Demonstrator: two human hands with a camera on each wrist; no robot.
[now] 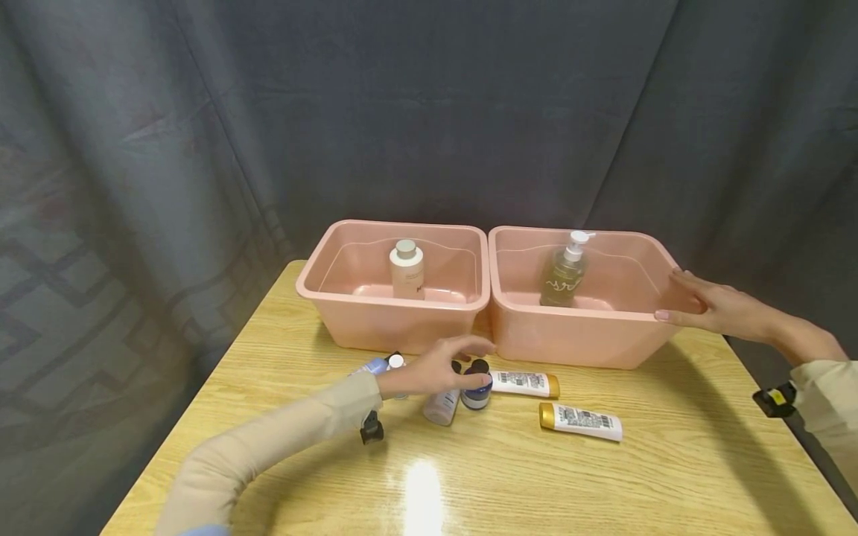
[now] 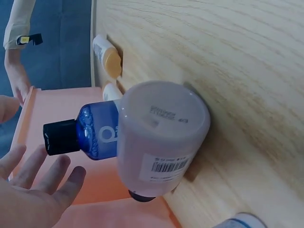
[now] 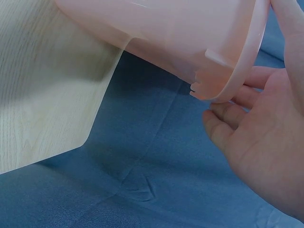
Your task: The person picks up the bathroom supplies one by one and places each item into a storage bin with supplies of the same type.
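My left hand [image 1: 439, 368] reaches over the table, thumb and fingers spread around the black cap of a small blue bottle [image 2: 97, 133]. In the left wrist view there is a gap between that cap and the fingers. A pale translucent bottle [image 2: 159, 133] with a barcode label lies beside the blue one, its base toward the wrist camera. At the far right, my right hand [image 1: 724, 309] grips the rim of the right pink bin [image 1: 576, 335]; in the right wrist view its fingers curl at the rim's edge. A pump bottle [image 1: 563, 279] stands inside that bin.
The left pink bin [image 1: 395, 321] adjoins the right one and holds a white bottle [image 1: 407, 272]. Two white tubes with gold caps, a rear tube [image 1: 519, 383] and a front tube [image 1: 586, 422], lie on the wooden table [image 1: 509, 484]. Small bottles [image 1: 397, 362] sit behind the left wrist.
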